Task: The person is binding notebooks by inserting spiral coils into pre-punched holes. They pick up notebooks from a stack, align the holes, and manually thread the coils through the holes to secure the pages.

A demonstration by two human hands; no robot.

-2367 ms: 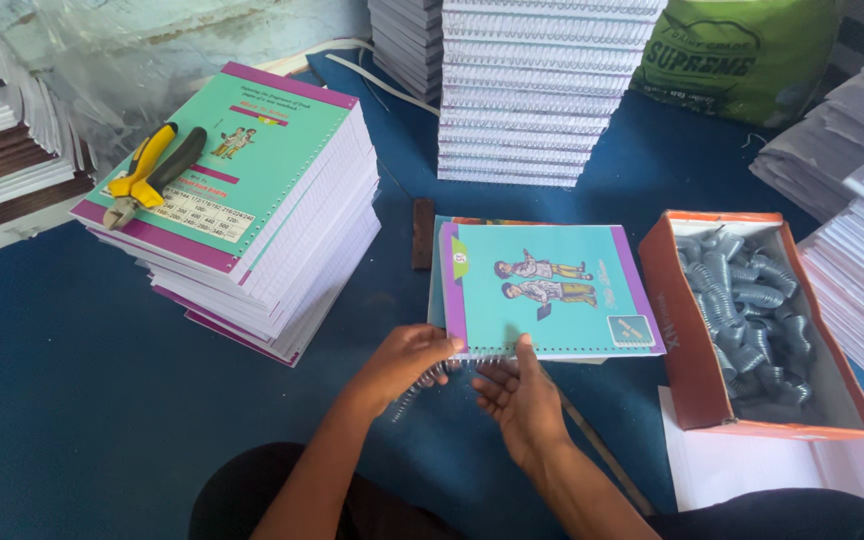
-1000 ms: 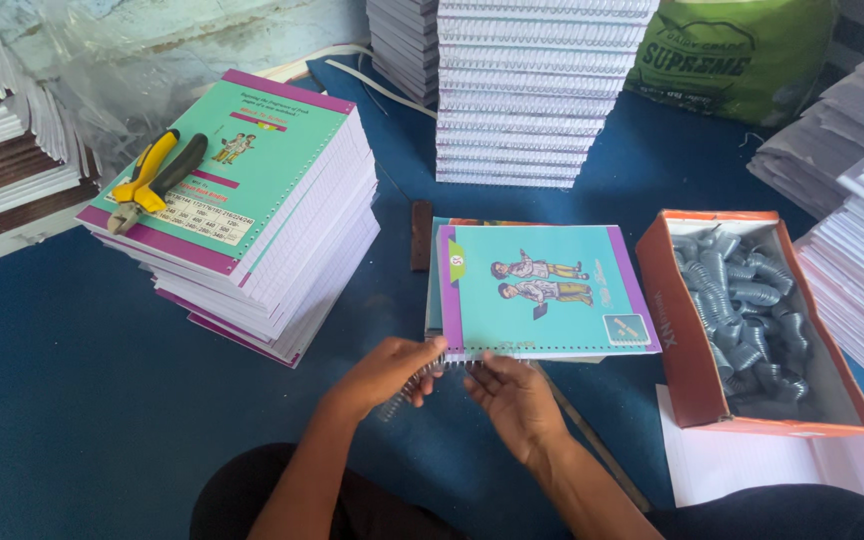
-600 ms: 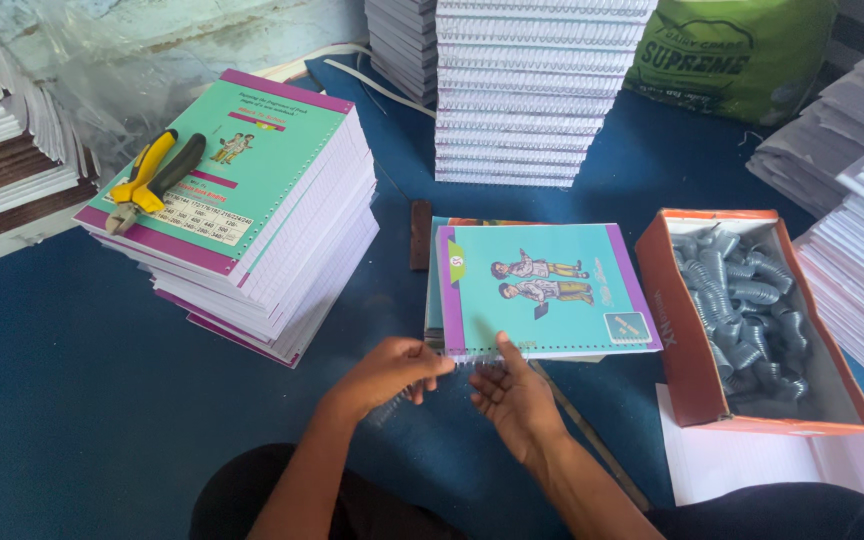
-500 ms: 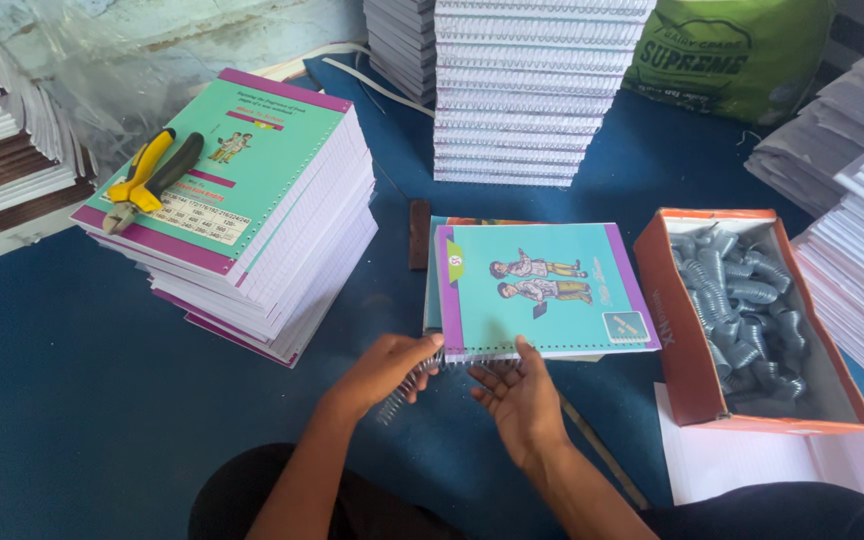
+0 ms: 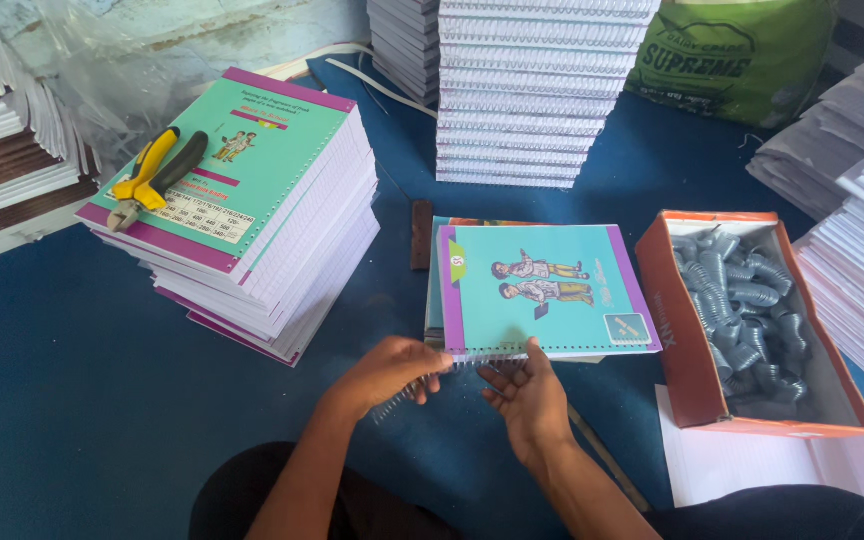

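Teal notebook [image 5: 542,290] lies flat on the blue bench [image 5: 72,400] right before me, its near edge at my fingertips. My left hand [image 5: 392,365] pinches the wire coil [image 5: 402,395] at that edge; my right hand [image 5: 527,395] is open, just beside it. To the right, an orange box [image 5: 672,340] holds grey coils [image 5: 742,310].

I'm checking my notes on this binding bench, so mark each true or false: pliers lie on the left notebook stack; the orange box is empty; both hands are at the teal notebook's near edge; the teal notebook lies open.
1. Pliers lie on the left notebook stack: true.
2. The orange box is empty: false, it holds wire coils.
3. The left hand and right hand are at the teal notebook's near edge: true.
4. The teal notebook lies open: false, its cover is closed.
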